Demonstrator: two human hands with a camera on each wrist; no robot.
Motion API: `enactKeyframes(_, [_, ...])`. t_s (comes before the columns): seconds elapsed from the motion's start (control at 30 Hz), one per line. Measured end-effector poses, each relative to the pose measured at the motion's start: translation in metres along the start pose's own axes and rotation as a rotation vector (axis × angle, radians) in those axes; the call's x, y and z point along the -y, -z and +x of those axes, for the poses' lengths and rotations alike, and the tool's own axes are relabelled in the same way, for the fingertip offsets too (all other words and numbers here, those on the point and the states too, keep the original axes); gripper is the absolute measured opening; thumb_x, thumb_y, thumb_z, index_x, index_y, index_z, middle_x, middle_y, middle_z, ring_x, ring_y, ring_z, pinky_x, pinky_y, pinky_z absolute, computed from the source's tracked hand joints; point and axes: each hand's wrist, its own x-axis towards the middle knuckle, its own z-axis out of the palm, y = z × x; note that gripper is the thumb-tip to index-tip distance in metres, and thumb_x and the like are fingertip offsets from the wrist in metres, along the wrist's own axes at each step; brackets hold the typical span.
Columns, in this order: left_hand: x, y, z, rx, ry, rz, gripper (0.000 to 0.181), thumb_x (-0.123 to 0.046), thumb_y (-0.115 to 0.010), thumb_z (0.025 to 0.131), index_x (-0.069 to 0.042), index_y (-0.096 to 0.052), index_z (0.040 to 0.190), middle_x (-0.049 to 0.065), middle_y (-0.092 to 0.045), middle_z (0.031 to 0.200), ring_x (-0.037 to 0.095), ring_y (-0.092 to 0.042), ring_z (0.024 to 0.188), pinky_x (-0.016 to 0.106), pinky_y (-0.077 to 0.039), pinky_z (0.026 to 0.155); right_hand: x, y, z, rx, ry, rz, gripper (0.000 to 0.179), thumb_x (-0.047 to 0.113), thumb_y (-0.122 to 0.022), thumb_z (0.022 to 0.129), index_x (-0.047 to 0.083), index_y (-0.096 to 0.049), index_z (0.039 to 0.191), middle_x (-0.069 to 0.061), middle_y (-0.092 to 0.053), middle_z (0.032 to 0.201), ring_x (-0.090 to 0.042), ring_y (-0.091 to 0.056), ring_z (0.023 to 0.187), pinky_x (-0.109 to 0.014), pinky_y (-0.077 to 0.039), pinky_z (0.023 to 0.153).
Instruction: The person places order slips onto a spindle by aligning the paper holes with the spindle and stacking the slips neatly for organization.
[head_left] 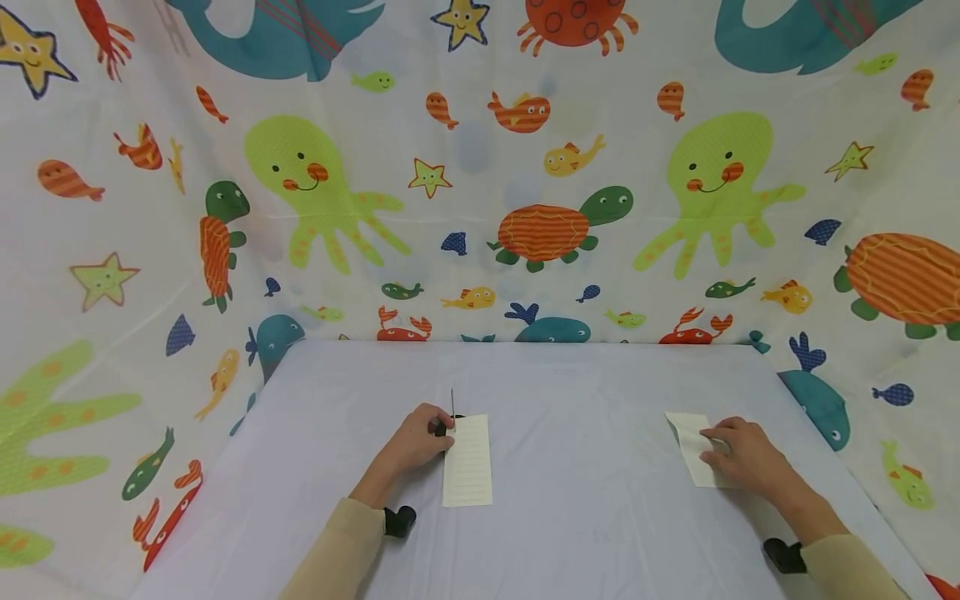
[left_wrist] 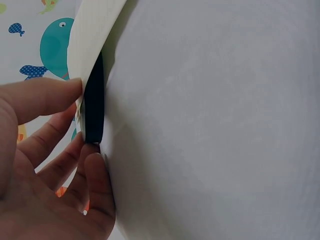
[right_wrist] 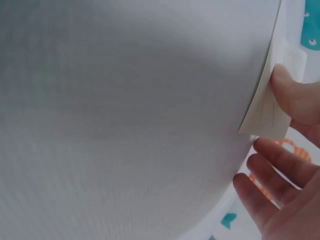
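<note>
My left hand (head_left: 412, 440) is at the upper left edge of a cream ruled paper slip (head_left: 468, 467) and pinches it between thumb and finger. Under that slip sits a dark, flat base (left_wrist: 94, 110). A thin upright spike (head_left: 452, 400) rises by the slip's top left corner; where it meets the paper is hidden by my fingers. Far to the right, my right hand (head_left: 744, 454) pinches a second cream slip (head_left: 692, 450) by its right side. This slip's left edge curls up, and in the right wrist view the thumb lies on top of the paper (right_wrist: 267, 112).
A white cloth covers the table (head_left: 577, 433), with its far edge against a curtain (head_left: 465, 183) printed with sea animals. Dark wrist camera mounts (head_left: 400, 522) sit at both sleeves. A wide stretch of table lies between the hands.
</note>
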Motion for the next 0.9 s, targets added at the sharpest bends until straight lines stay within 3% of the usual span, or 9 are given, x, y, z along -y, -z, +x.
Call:
enactKeyframes(0.23, [0.0007, -0.0003, 0.0001, -0.009, -0.014, 0.006, 0.016, -0.010, -0.074, 0.088, -0.011, -0.067, 0.103, 0.009, -0.056, 0.115, 0.027, -0.051, 0.101, 0.044, -0.044, 0.086, 0.0042, 0.0039, -0.0011, 0.024, -0.027, -0.005, 0.048, 0.023, -0.074, 0.091, -0.007, -0.063, 0.127, -0.031, -0.057, 0.113, -0.047, -0.054, 0.105, -0.064, -0.047, 0.089])
enactKeyframes(0.43, [0.0013, -0.0007, 0.0001, -0.011, -0.010, 0.005, 0.017, -0.009, -0.074, 0.088, -0.010, -0.067, 0.104, 0.010, -0.057, 0.115, 0.028, -0.051, 0.101, 0.046, -0.044, 0.086, 0.0044, 0.0051, 0.0000, 0.078, -0.080, 0.073, 0.052, 0.026, -0.072, 0.093, -0.008, -0.059, 0.131, -0.027, -0.058, 0.107, -0.039, -0.059, 0.095, -0.058, -0.051, 0.083])
enactKeyframes(0.73, [0.0021, -0.0013, 0.0001, -0.007, -0.002, -0.001, 0.017, -0.010, -0.074, 0.088, -0.011, -0.067, 0.104, 0.009, -0.057, 0.115, 0.027, -0.051, 0.101, 0.046, -0.044, 0.087, 0.0087, 0.0069, -0.0010, 0.085, -0.128, 0.170, 0.066, 0.029, -0.075, 0.092, -0.009, -0.050, 0.140, -0.034, -0.058, 0.110, -0.040, -0.055, 0.095, -0.053, -0.053, 0.080])
enactKeyframes(0.9, [0.0010, -0.0002, -0.0004, -0.012, -0.011, 0.005, 0.018, -0.010, -0.074, 0.088, -0.011, -0.067, 0.104, 0.009, -0.057, 0.116, 0.028, -0.051, 0.102, 0.046, -0.044, 0.088, 0.0099, 0.0064, -0.0012, 0.064, -0.131, 0.237, 0.058, 0.027, -0.072, 0.094, -0.008, -0.054, 0.136, -0.038, -0.057, 0.119, -0.044, -0.056, 0.102, -0.055, -0.053, 0.085])
